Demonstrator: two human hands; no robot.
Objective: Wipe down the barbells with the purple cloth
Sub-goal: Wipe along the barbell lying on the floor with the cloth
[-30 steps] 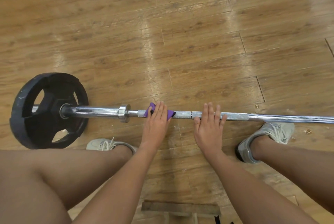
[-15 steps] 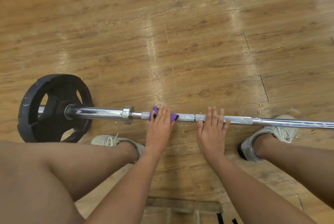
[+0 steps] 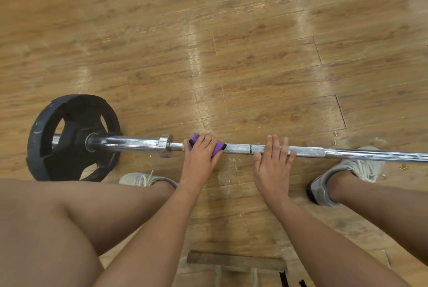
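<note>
Your left grip (image 3: 200,159) lies flat, fingers straight and close together, pressing the purple cloth (image 3: 194,141) onto the barbell (image 3: 238,148) shaft, just right of the steel collar (image 3: 165,145). Purple edges show on either side of the fingers. Your right grip (image 3: 272,166), fingers straight and slightly spread, rests bare on the knurled shaft a little farther right. The black weight plate (image 3: 69,136) stands well left of both grips on the wooden floor (image 3: 254,66).

Purple cloth (image 3: 216,148) on chrome barbell (image 3: 238,148)
</note>
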